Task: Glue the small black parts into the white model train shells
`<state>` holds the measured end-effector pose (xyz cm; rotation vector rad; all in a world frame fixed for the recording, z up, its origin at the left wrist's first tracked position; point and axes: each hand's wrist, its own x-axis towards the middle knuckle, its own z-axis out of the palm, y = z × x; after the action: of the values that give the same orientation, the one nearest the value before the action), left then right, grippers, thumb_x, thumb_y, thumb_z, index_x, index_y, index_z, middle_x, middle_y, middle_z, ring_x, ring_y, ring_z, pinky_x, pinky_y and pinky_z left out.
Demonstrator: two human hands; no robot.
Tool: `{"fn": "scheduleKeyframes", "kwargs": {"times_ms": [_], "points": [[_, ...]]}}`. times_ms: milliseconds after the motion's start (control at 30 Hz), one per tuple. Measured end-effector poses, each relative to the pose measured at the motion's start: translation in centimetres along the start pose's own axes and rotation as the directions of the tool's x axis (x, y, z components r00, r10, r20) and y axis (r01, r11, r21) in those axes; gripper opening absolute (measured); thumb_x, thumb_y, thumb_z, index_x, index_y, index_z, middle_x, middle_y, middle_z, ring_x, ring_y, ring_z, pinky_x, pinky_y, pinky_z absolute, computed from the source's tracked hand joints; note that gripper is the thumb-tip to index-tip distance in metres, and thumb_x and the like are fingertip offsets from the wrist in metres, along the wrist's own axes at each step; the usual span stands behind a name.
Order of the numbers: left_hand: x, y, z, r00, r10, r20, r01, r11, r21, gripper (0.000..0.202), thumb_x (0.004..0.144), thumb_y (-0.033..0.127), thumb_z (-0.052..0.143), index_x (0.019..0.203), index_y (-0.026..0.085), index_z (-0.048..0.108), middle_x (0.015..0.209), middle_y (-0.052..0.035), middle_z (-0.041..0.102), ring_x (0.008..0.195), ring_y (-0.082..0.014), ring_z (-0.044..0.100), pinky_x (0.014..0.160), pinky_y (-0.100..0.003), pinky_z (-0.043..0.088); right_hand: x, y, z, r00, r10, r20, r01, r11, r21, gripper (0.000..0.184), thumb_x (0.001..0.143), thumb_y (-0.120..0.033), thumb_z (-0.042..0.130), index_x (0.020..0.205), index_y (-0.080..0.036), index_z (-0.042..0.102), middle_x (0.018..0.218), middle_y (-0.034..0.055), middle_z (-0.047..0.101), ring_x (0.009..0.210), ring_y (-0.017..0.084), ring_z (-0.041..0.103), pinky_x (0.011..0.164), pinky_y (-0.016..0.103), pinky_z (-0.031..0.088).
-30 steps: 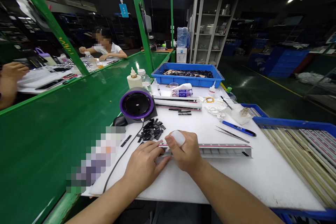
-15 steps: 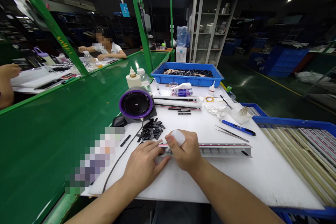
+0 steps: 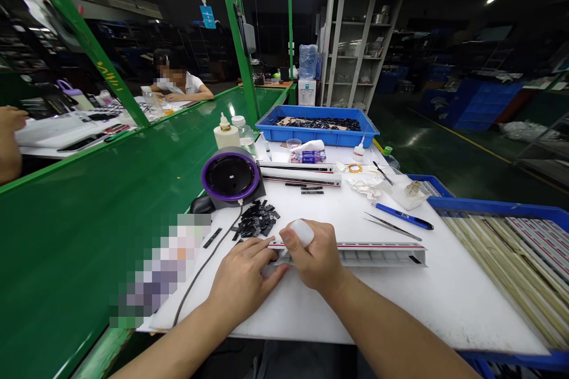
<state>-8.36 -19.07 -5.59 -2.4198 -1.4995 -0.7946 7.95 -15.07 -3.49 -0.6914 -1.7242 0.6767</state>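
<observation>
A long white strip (image 3: 377, 253) with a red-and-black line lies across the white table (image 3: 400, 308). My left hand (image 3: 242, 281) lies on its left end, fingers stretched forward and pressing down. My right hand (image 3: 313, 257) is closed around a small white bottle (image 3: 302, 231), tip down at the strip's left end beside my left fingertips. A heap of small black parts (image 3: 258, 220) sits just beyond both hands.
A round purple-rimmed device (image 3: 230, 176) with a cable stands behind the parts. Two more white strips (image 3: 302, 176), tweezers (image 3: 393, 227), a blue pen (image 3: 402, 217) and a blue bin (image 3: 322, 125) lie farther back. A blue tray of strips (image 3: 511, 237) is at right. A green conveyor (image 3: 89, 219) runs left; another person sits beyond it.
My hands stay where they were. The person across the conveyor has bent lower over their table.
</observation>
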Motion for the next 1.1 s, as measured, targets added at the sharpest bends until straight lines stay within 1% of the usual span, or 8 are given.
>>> {"fn": "scheduleKeyframes", "kwargs": {"times_ms": [300, 400, 533, 633, 733, 833, 967, 1100], "points": [[0.0, 0.1, -0.1, 1.000, -0.015, 0.028, 0.015, 1.000, 0.015, 0.018, 0.083, 0.037, 0.061, 0.082, 0.020, 0.069, 0.093, -0.0042, 0.075, 0.089, -0.0233, 0.067, 0.080, -0.038, 0.056, -0.2, -0.1, 0.0, 1.000, 0.019, 0.011, -0.019, 1.000, -0.001, 0.037, 0.095, -0.036, 0.049, 0.065, -0.016, 0.058, 0.060, 0.0015, 0.054, 0.055, 0.013, 0.048, 0.057, 0.026, 0.040], [0.0, 0.0, 0.0, 1.000, 0.001, 0.010, -0.001, 1.000, 0.026, 0.021, 0.083, 0.039, 0.061, 0.078, 0.020, 0.068, 0.095, -0.0056, 0.075, 0.090, -0.0239, 0.067, 0.081, -0.038, 0.056, 0.2, -0.3, -0.4, 0.988, 0.120, -0.097, -0.103, 0.980, 0.169, 0.036, 0.092, -0.042, 0.054, 0.068, -0.015, 0.062, 0.057, 0.0012, 0.053, 0.051, 0.012, 0.045, 0.050, 0.025, 0.038], [-0.1, -0.2, 0.0, 1.000, 0.019, 0.006, -0.019, 0.999, 0.035, 0.021, 0.084, 0.038, 0.060, 0.075, 0.020, 0.066, 0.095, -0.0059, 0.075, 0.090, -0.0242, 0.067, 0.078, -0.038, 0.057, 2.1, -1.1, -3.9, 0.874, 0.390, -0.291, -0.131, 0.765, 0.631, 0.044, 0.088, -0.055, 0.054, 0.072, -0.016, 0.064, 0.049, -0.0015, 0.045, 0.040, 0.009, 0.036, 0.037, 0.021, 0.026], [-0.2, -0.4, 0.1, 1.000, 0.022, 0.000, -0.022, 0.999, 0.035, 0.021, 0.084, 0.038, 0.060, 0.074, 0.020, 0.065, 0.093, -0.0052, 0.075, 0.091, -0.0242, 0.067, 0.079, -0.038, 0.056, 3.5, -1.3, -8.4, 0.884, 0.430, -0.184, -0.163, 0.652, 0.741, 0.032, 0.079, -0.050, 0.061, 0.076, -0.018, 0.065, 0.053, -0.0002, 0.048, 0.043, 0.011, 0.042, 0.036, 0.020, 0.028], [-0.3, -0.6, 0.3, 0.999, 0.038, -0.021, -0.037, 0.998, 0.042, 0.022, 0.086, 0.038, 0.058, 0.075, 0.021, 0.066, 0.090, -0.0044, 0.075, 0.089, -0.0238, 0.067, 0.078, -0.037, 0.055, 4.4, -0.3, -12.8, 0.883, 0.466, -0.056, -0.302, 0.655, 0.693, 0.025, 0.066, -0.041, 0.070, 0.082, -0.021, 0.067, 0.067, 0.0036, 0.058, 0.056, 0.015, 0.054, 0.040, 0.020, 0.036], [-0.4, -0.7, 0.5, 0.998, 0.046, -0.033, -0.044, 0.998, 0.042, 0.022, 0.087, 0.038, 0.057, 0.076, 0.021, 0.067, 0.089, -0.0038, 0.074, 0.087, -0.0230, 0.067, 0.077, -0.036, 0.054, 5.2, 2.2, -15.5, 0.862, 0.507, 0.020, -0.417, 0.685, 0.598, 0.032, 0.064, -0.041, 0.071, 0.091, -0.024, 0.065, 0.090, 0.0057, 0.063, 0.075, 0.019, 0.061, 0.052, 0.025, 0.047], [-0.5, -0.9, 0.6, 0.998, 0.050, -0.037, -0.049, 0.998, 0.043, 0.022, 0.087, 0.038, 0.057, 0.076, 0.022, 0.067, 0.089, -0.0039, 0.074, 0.088, -0.0229, 0.066, 0.079, -0.035, 0.054, 6.5, 6.1, -16.4, 0.859, 0.504, 0.085, -0.492, 0.772, 0.402, 0.041, 0.069, -0.043, 0.070, 0.104, -0.026, 0.060, 0.104, 0.0041, 0.062, 0.092, 0.019, 0.060, 0.075, 0.031, 0.051], [-0.5, -1.0, 0.7, 0.996, 0.071, -0.062, -0.067, 0.996, 0.059, 0.023, 0.088, 0.038, 0.056, 0.075, 0.022, 0.067, 0.088, -0.0036, 0.074, 0.089, -0.0232, 0.067, 0.079, -0.035, 0.054, 7.2, 9.1, -15.9, 0.843, 0.505, 0.183, -0.522, 0.851, 0.057, 0.044, 0.066, -0.043, 0.073, 0.100, -0.017, 0.061, 0.095, 0.0068, 0.064, 0.088, 0.021, 0.061, 0.078, 0.032, 0.048]]}}
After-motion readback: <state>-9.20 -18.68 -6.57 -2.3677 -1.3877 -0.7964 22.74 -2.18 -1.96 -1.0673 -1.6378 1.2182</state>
